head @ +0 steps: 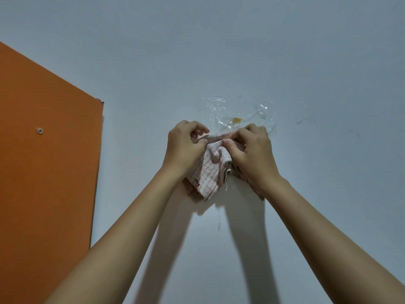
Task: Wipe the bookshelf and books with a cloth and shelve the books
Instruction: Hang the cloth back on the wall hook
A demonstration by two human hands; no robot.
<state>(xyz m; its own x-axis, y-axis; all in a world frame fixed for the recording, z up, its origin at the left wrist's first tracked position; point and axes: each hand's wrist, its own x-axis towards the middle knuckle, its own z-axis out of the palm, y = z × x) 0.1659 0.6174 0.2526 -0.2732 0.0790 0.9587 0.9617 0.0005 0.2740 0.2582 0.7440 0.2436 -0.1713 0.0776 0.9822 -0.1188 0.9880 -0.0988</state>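
Note:
A white cloth with a red check pattern [208, 172] hangs bunched between both hands, close in front of a pale wall. My left hand [184, 148] pinches its upper left edge. My right hand [252, 150] pinches the upper edge beside it, thumb and fingers curled over the fabric. Part of the cloth is hidden under my right palm, and a loose thread dangles below. The orange side panel of the bookshelf [48, 167] fills the left of the view, with a screw [39, 130] in it. No books are in view.
A piece of clear plastic film [238, 113] with a small yellow patch [237, 120] is stuck on the wall just above my hands. The pale wall [219, 51] fills everything else, with faint dark marks at the right.

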